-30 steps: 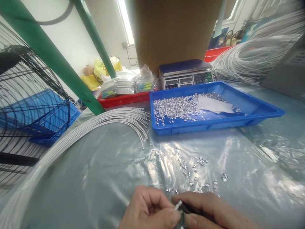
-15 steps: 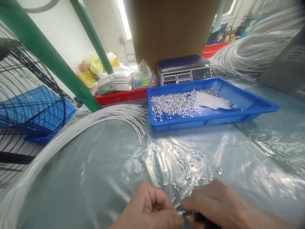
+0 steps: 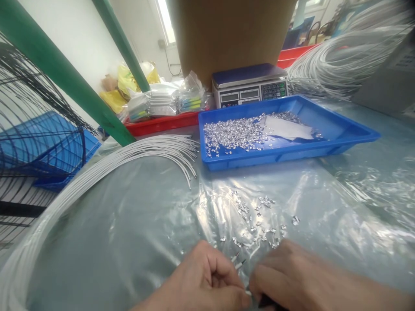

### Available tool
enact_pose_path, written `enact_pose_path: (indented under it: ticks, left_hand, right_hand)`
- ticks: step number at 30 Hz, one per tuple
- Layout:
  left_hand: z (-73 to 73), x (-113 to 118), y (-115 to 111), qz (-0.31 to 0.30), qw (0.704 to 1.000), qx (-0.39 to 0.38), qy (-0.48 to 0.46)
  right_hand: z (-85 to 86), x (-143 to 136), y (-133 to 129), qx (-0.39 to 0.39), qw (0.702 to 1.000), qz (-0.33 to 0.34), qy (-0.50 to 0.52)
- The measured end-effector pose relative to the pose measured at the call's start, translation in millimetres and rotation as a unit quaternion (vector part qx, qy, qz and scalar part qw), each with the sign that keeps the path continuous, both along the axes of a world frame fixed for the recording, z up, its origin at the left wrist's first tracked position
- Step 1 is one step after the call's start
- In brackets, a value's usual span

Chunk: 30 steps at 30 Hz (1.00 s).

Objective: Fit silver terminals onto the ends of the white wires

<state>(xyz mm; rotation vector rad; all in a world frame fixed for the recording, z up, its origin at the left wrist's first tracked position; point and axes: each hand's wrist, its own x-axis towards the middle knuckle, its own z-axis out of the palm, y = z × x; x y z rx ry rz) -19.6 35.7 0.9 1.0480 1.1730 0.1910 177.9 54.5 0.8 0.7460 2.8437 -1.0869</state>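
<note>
My left hand (image 3: 210, 280) is closed in a pinch at the bottom centre, with a bit of white cable (image 3: 248, 293) showing at its fingertips. Close to its right, my right hand (image 3: 285, 276) wraps round a black-handled tool (image 3: 270, 303); the tool's working end is hidden. Between the hands two white cable ends with dark tips (image 3: 239, 264) point up and away. Small shiny metal pieces (image 3: 241, 206) lie scattered on the plastic-covered table (image 3: 129, 233) just beyond my hands.
A blue tray (image 3: 253, 163) holds many more metal pieces and a white sheet (image 3: 287, 128). Behind it stands a digital scale (image 3: 249, 84). A bundle of white cables (image 3: 97, 172) curves along the left. Coiled white cables (image 3: 337, 65) and a red tray (image 3: 162, 125) lie at the back.
The view has tipped slightly down, so the table things sit higher in it. My right hand has shifted slightly, and the two cable ends between my hands show more clearly.
</note>
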Motion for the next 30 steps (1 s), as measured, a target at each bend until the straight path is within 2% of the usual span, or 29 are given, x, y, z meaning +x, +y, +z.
enact_pose_path:
  ticks: [3, 5, 9, 12, 17, 22, 30]
  left_hand:
    - [-0.2, -2, -1, -0.007, 1.000, -0.007, -0.022]
    - [-2.3, -4, -2, 0.000, 0.999, -0.001, -0.034]
    - [-9.1, -6, -5, 0.013, 0.998, 0.020, -0.052]
    - [-12.7, -8, -6, 0.035, 0.997, 0.023, -0.068]
    - [-14.7, -10, -6, 0.076, 0.993, -0.015, -0.088]
    - [-15.2, -7, -7, 0.108, 0.990, -0.004, -0.091]
    - [-12.3, -2, -7, 0.144, 0.986, -0.004, -0.083]
  right_hand:
    - [6.2, -1, 3, -0.129, 0.986, -0.102, -0.012]
    - [8.8, -1, 6, -0.214, 0.967, -0.137, 0.008]
    - [6.5, -5, 13, -0.385, 0.907, -0.170, 0.031]
    - [0.1, -7, 15, -0.461, 0.861, -0.213, 0.016]
    - [-5.6, -6, 12, -0.522, 0.821, -0.231, 0.033]
    - [-2.6, -7, 14, -0.523, 0.818, -0.238, 0.029]
    - [-5.3, -10, 14, -0.545, 0.793, -0.270, 0.036]
